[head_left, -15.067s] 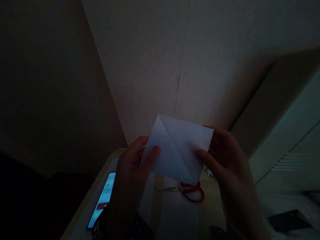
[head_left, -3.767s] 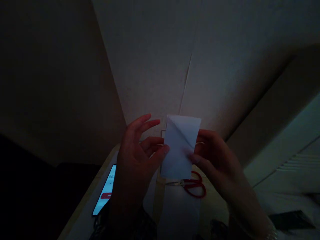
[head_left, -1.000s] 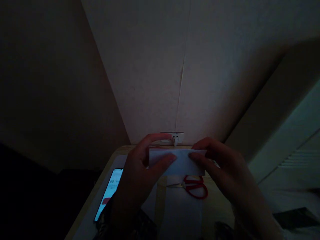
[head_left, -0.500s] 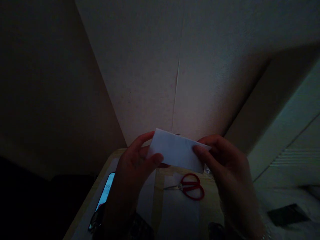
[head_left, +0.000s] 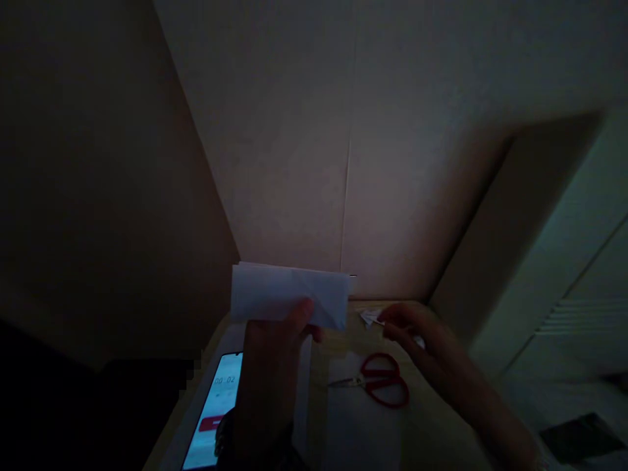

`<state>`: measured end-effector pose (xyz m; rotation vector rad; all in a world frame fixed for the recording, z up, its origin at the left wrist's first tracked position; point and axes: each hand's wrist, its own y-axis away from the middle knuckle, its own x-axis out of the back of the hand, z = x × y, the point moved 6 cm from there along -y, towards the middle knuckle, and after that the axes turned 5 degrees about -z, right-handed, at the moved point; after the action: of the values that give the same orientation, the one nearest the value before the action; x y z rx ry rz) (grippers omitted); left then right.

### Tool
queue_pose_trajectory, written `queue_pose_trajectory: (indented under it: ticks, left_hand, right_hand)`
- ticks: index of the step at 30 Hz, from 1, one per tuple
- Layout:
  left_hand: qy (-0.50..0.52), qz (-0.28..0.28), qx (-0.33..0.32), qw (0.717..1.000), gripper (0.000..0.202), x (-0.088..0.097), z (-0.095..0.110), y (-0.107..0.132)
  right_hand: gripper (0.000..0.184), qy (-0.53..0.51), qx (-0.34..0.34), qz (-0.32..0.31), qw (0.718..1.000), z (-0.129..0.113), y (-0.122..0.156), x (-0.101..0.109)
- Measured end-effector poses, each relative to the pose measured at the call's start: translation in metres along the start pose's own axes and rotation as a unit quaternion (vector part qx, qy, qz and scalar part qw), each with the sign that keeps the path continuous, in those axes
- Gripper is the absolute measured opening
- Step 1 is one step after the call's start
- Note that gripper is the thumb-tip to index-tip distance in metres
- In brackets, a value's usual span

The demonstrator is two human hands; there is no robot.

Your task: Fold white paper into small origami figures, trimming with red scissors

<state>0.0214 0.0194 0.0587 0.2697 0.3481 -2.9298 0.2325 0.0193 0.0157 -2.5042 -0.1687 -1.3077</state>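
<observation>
In my left hand point(head_left: 279, 333) is a folded white sheet of paper point(head_left: 265, 291), pinched between the thumb in front and fingers mostly hidden behind it. The paper is held up above the table, and several layers show along its top edge. My right hand point(head_left: 412, 330) reaches to the table's back right, fingertips closed at a small piece of white paper point(head_left: 369, 318); dim light and blur hide exactly how it is gripped. Between the hands and nearer to me, red-handled scissors point(head_left: 375, 380) lie with their blades pointing left.
A lit phone point(head_left: 216, 405) showing a timer lies at the table's left, partly behind my left forearm. White paper point(head_left: 360, 432) lies under the scissors on the wooden table point(head_left: 321, 392). A wall point(head_left: 289, 163) rises directly behind, and a pale panel point(head_left: 554, 261) stands to the right.
My right hand has let go of the folded paper and moved down to the small white piece at the back right. My left hand has carried the folded paper left.
</observation>
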Motion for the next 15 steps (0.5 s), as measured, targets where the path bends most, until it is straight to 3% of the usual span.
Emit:
queue_pose_trajectory:
  ticks: [4, 7, 8, 15]
  left_hand:
    - [0.172, 0.03, 0.032, 0.984, 0.015, 0.0, -0.004, 0.003]
    - [0.218, 0.041, 0.031, 0.975, 0.018, -0.005, -0.008, 0.004]
    - [0.229, 0.046, 0.028, 0.972, 0.019, -0.006, -0.008, 0.004]
    - [0.239, 0.061, -0.007, 0.969, 0.023, -0.009, 0.001, 0.008]
  right_hand:
    - [0.015, 0.114, -0.01, -0.086, 0.99, 0.061, 0.016, -0.054]
    - [0.012, 0.179, -0.003, -0.125, 0.976, 0.087, 0.028, -0.086]
    - [0.006, 0.196, 0.0, -0.129, 0.972, 0.092, 0.03, -0.092]
    - [0.018, 0.222, 0.038, -0.142, 0.964, 0.101, 0.027, -0.108]
